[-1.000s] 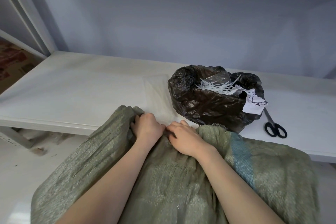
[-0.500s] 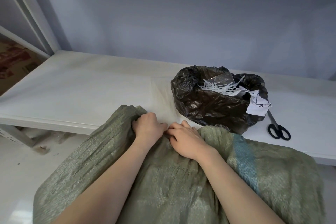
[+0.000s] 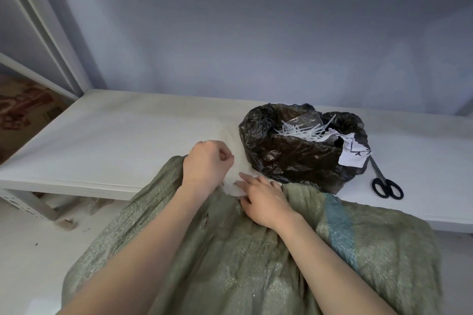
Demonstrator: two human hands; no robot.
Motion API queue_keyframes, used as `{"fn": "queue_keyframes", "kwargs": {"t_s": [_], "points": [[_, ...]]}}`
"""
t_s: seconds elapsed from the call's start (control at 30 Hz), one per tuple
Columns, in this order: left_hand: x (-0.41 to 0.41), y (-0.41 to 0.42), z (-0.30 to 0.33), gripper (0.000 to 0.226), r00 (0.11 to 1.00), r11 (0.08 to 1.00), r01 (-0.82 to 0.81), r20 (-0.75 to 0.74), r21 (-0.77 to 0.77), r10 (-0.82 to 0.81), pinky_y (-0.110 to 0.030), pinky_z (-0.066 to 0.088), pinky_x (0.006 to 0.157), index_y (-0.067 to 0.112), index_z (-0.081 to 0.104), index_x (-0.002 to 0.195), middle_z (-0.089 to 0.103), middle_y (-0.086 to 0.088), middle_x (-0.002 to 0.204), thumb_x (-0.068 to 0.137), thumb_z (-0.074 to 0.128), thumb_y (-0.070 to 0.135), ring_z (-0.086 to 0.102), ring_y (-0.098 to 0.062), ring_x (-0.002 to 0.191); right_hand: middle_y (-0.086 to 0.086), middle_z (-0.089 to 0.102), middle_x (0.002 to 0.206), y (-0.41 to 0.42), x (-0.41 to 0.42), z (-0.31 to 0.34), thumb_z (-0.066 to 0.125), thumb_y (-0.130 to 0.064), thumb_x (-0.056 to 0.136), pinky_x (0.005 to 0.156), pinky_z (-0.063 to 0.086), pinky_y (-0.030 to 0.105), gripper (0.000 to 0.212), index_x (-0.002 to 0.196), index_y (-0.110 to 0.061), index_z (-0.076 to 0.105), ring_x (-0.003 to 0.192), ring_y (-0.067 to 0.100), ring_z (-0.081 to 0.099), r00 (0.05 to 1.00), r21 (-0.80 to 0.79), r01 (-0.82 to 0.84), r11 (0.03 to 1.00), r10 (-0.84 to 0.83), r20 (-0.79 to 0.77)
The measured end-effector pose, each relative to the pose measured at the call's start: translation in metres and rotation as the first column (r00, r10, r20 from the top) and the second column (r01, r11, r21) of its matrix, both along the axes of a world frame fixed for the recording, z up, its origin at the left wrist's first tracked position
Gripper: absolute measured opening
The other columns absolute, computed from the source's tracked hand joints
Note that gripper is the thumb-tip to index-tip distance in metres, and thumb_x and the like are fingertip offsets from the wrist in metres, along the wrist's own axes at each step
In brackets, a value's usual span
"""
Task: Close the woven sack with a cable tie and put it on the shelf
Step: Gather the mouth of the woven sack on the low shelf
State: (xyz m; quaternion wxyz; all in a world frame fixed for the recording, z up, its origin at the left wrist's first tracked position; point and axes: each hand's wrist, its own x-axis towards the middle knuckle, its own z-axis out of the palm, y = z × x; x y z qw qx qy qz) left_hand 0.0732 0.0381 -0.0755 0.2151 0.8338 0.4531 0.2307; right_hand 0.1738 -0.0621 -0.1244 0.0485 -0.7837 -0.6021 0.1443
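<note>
A large green woven sack (image 3: pixel 230 250) with a blue stripe on its right side lies in front of me, its top edge against the white shelf (image 3: pixel 115 140). My left hand (image 3: pixel 207 161) is closed in a fist on the sack's top edge, lifted a little above the shelf. Beside it, my right hand (image 3: pixel 263 197) rests on the sack's mouth with its fingers spread and curled onto the fabric. White cable ties (image 3: pixel 299 132) lie in a black plastic bag (image 3: pixel 294 153) on the shelf, just beyond my right hand.
Black-handled scissors (image 3: pixel 384 181) lie on the shelf right of the black bag, and a white paper scrap (image 3: pixel 354 152) hangs on the bag's rim. A shelf upright (image 3: pixel 43 30) stands at the far left. The pale floor (image 3: pixel 30 250) shows at lower left.
My left hand has risen and moved away from my right hand, pulling the sack's edge upward. My right fingers have spread on the fabric. The view has tilted slightly.
</note>
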Motion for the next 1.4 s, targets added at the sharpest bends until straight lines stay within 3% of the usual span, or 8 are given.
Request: {"fn": "queue_keyframes", "kwargs": {"t_s": [0.2, 0.4, 0.67, 0.87, 1.03, 1.1, 1.27, 1.4], "points": [[-0.021, -0.020, 0.079, 0.024, 0.995, 0.992, 0.070, 0.059, 0.108, -0.077, -0.027, 0.035, 0.060, 0.030, 0.071, 0.077, 0.059, 0.013, 0.073, 0.077, 0.066, 0.053, 0.054, -0.013, 0.072, 0.005, 0.052, 0.115, -0.009, -0.005, 0.070, 0.045, -0.030, 0.093, 0.086, 0.040, 0.040, 0.027, 0.115, -0.015, 0.053, 0.108, 0.025, 0.049, 0.993, 0.455, 0.119, 0.882, -0.115, -0.035], [-0.039, -0.061, 0.147, 0.025, 0.972, 0.990, 0.087, 0.207, 0.107, -0.108, -0.024, 0.033, 0.052, 0.030, 0.069, 0.066, 0.054, 0.015, 0.053, 0.071, 0.070, 0.054, 0.048, -0.006, 0.056, -0.006, 0.053, 0.091, -0.043, -0.021, 0.156, 0.056, -0.025, 0.089, 0.079, 0.043, 0.032, 0.019, 0.104, -0.014, 0.062, 0.094, 0.018, 0.054, 0.964, 0.619, 0.161, 0.769, 0.010, -0.264], [-0.065, -0.140, 0.233, 0.031, 0.920, 0.976, 0.206, 0.324, 0.076, -0.219, -0.015, 0.032, 0.048, 0.024, 0.067, 0.058, 0.053, 0.014, 0.040, 0.066, 0.074, 0.053, 0.045, -0.002, 0.043, -0.007, 0.066, 0.064, -0.137, -0.065, 0.239, 0.063, -0.017, 0.087, 0.061, 0.043, 0.015, 0.012, 0.081, -0.010, 0.071, 0.058, 0.003, 0.058, 0.806, 0.661, 0.312, 0.683, 0.179, -0.565], [-0.097, -0.199, 0.268, 0.035, 0.683, 0.898, 0.438, 0.666, -0.046, -0.299, -0.005, 0.043, 0.063, 0.021, 0.076, 0.078, 0.073, 0.010, 0.069, 0.078, 0.053, 0.047, 0.057, 0.005, 0.062, 0.000, 0.071, 0.064, -0.200, -0.087, 0.280, 0.060, -0.013, 0.089, 0.070, 0.052, 0.047, 0.017, 0.075, -0.010, 0.069, 0.070, 0.043, 0.061, 0.656, 0.685, 0.493, 0.537, 0.289, -0.698], [-0.093, -0.232, 0.266, 0.019, 0.591, 0.841, 0.541, 0.713, -0.005, -0.377, -0.008, 0.047, 0.067, 0.015, 0.077, 0.082, 0.073, -0.001, 0.085, 0.080, 0.063, 0.027, 0.064, 0.000, 0.075, 0.000, 0.073, 0.068, -0.224, -0.086, 0.295, 0.059, -0.014, 0.090, 0.065, 0.053, 0.023, 0.018, 0.078, -0.017, 0.072, 0.066, 0.011, 0.067, 0.670, 0.720, 0.472, 0.509, 0.325, -0.668], [-0.086, -0.239, 0.267, 0.017, 0.542, 0.812, 0.583, 0.735, 0.021, -0.408, -0.010, 0.048, 0.065, 0.015, 0.077, 0.082, 0.071, -0.005, 0.088, 0.081, 0.062, 0.023, 0.065, -0.003, 0.079, 0.001, 0.073, 0.070, -0.228, -0.084, 0.297, 0.057, -0.015, 0.092, 0.063, 0.051, 0.017, 0.018, 0.083, -0.013, 0.072, 0.067, 0.008, 0.067, 0.663, 0.716, 0.468, 0.518, 0.330, -0.672], [-0.069, -0.239, 0.264, 0.013, 0.520, 0.796, 0.605, 0.746, 0.022, -0.415, -0.015, 0.047, 0.057, 0.021, 0.076, 0.083, 0.069, -0.005, 0.086, 0.083, 0.065, 0.015, 0.060, -0.008, 0.064, 0.007, 0.074, 0.078, -0.234, -0.076, 0.295, 0.049, -0.014, 0.096, 0.071, 0.053, 0.022, 0.024, 0.095, -0.008, 0.072, 0.072, 0.010, 0.067, 0.668, 0.708, 0.435, 0.556, 0.328, -0.668], [-0.055, -0.235, 0.254, 0.007, 0.534, 0.810, 0.585, 0.766, -0.029, -0.359, -0.016, 0.044, 0.049, 0.015, 0.074, 0.081, 0.064, -0.002, 0.069, 0.081, 0.069, 0.010, 0.053, -0.010, 0.046, -0.007, 0.067, 0.069, -0.234, -0.064, 0.286, 0.044, -0.015, 0.098, 0.069, 0.047, 0.024, 0.027, 0.091, -0.006, 0.069, 0.066, 0.005, 0.058, 0.734, 0.696, 0.393, 0.601, 0.251, -0.631]]}}
